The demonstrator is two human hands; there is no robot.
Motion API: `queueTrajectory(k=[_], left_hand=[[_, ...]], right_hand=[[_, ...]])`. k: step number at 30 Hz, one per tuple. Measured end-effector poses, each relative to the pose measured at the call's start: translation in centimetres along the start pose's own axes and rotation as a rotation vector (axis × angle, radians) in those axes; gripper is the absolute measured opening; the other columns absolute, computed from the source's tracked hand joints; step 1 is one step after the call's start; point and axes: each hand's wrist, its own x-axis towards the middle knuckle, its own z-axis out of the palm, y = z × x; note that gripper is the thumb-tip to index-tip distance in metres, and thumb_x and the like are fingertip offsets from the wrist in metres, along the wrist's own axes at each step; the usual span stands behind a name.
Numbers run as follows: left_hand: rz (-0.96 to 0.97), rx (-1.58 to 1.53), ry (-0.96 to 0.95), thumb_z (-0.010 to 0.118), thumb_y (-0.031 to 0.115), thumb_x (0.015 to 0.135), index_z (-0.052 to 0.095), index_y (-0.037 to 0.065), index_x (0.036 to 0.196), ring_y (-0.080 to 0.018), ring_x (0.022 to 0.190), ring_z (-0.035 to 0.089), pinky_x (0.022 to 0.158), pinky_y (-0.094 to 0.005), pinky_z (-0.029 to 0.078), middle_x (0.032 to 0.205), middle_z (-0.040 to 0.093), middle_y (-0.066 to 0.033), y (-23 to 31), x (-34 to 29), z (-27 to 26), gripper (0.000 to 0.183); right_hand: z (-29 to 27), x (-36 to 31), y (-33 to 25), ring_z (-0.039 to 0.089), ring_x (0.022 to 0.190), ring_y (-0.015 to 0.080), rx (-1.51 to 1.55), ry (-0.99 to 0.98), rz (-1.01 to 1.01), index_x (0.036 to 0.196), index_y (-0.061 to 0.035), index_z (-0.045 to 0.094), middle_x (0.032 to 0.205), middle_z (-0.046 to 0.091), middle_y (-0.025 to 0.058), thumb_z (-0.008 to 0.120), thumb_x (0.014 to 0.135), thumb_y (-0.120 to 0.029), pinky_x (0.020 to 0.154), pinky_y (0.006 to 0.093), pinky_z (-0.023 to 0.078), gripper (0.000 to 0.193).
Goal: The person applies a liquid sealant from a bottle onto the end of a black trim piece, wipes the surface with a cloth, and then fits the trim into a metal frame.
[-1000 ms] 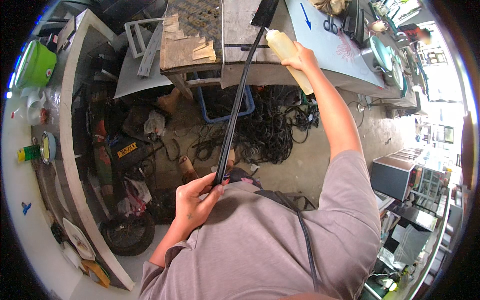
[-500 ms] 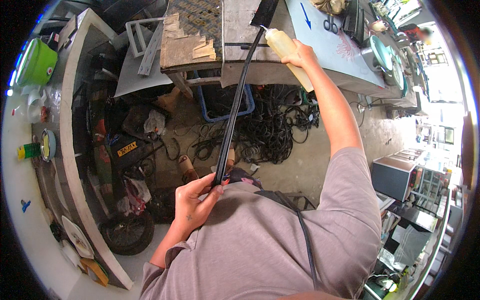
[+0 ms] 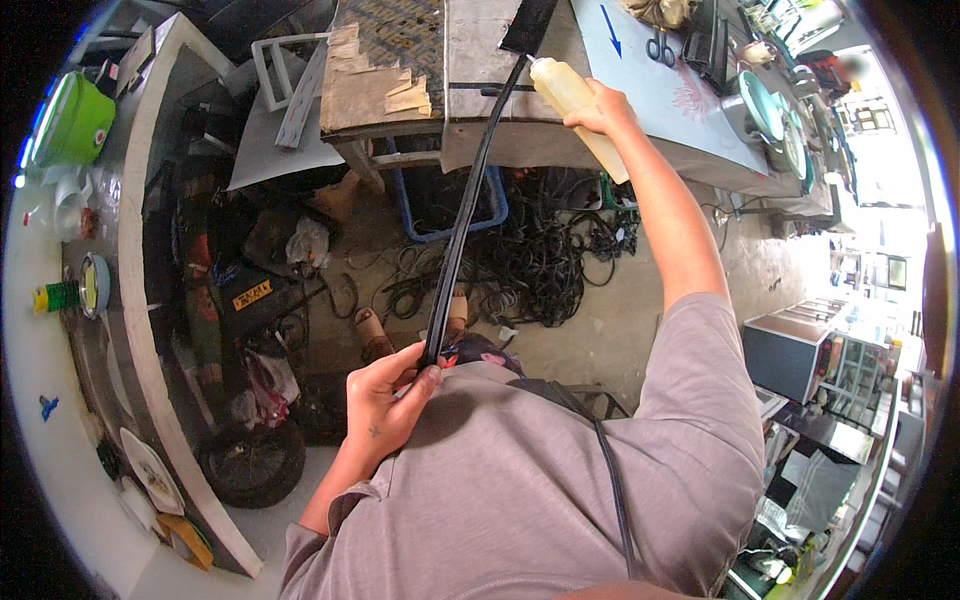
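Note:
My left hand (image 3: 385, 395) pinches the near end of a long black strip (image 3: 462, 230) between thumb and fingers, close to my body. From there the strip rises taut to the workbench (image 3: 480, 140), where its far end meets a flat black piece (image 3: 529, 28). My right hand (image 3: 603, 108) is wrapped around a squeeze bottle (image 3: 572, 95) with pale yellow contents. The bottle is tilted, and its white nozzle points at the strip beside the lower edge of the black piece. Whether anything flows from the tip is too small to tell.
Scissors (image 3: 660, 48) lie on a white sheet (image 3: 640, 100) at the bench's right. Torn tan strips (image 3: 405, 95) sit at its left. Below are a blue crate (image 3: 445, 235) and a heap of black strips (image 3: 550, 260). A low wall (image 3: 150, 300) runs along the left.
My left hand has shifted very slightly to the left and up with the strip. The bottle and my right hand have hardly moved.

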Motion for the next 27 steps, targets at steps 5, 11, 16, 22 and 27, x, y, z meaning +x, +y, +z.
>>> queueTrajectory(k=[5,11,16,22,27], left_hand=[[0.016,0.002,0.002,0.064,-0.004,0.089,0.058,-0.012,0.121,-0.0170,0.085,0.069,0.077,-0.0290,0.056,0.098,0.070,-0.0150,-0.2,0.0,0.0,0.033],[0.018,-0.005,-0.008,0.063,-0.005,0.089,0.059,-0.011,0.121,-0.0165,0.085,0.068,0.078,-0.0287,0.056,0.098,0.071,-0.0147,-0.1,0.1,0.2,0.033],[0.010,-0.001,-0.004,0.063,-0.005,0.089,0.059,-0.010,0.121,-0.0153,0.086,0.068,0.078,-0.0283,0.055,0.098,0.070,-0.0139,0.3,0.1,0.2,0.033],[0.013,-0.010,-0.003,0.063,-0.005,0.089,0.060,-0.010,0.120,-0.0149,0.085,0.068,0.077,-0.0278,0.055,0.098,0.070,-0.0128,-0.1,0.1,-0.1,0.031],[-0.003,0.099,0.017,0.065,-0.003,0.087,0.064,-0.008,0.115,-0.0127,0.083,0.068,0.075,-0.0254,0.054,0.092,0.071,-0.0093,0.4,-0.1,-0.2,0.029]], right_hand=[[-0.6,-0.5,-0.6,0.065,0.104,0.0330,0.001,-0.036,-0.002,0.124,-0.0155,0.056,0.113,0.067,0.0165,0.085,0.048,-0.045,0.091,0.0418,0.052,0.087],[-0.5,-0.2,0.1,0.066,0.103,0.0335,-0.017,-0.043,-0.028,0.121,-0.0147,0.057,0.110,0.068,0.0167,0.084,0.048,-0.046,0.090,0.0424,0.053,0.084],[-0.4,-0.3,-0.1,0.065,0.104,0.0334,-0.013,-0.048,-0.012,0.126,-0.0148,0.056,0.113,0.067,0.0172,0.084,0.048,-0.046,0.091,0.0419,0.053,0.089],[0.4,-1.0,-0.5,0.065,0.105,0.0320,0.064,0.023,-0.034,0.128,-0.0110,0.055,0.114,0.067,0.0176,0.084,0.050,-0.044,0.091,0.0397,0.052,0.090],[1.7,-1.8,0.5,0.066,0.102,0.0278,0.471,-0.017,0.044,0.123,-0.0026,0.055,0.112,0.067,0.0170,0.088,0.052,-0.035,0.094,0.0397,0.051,0.084]])
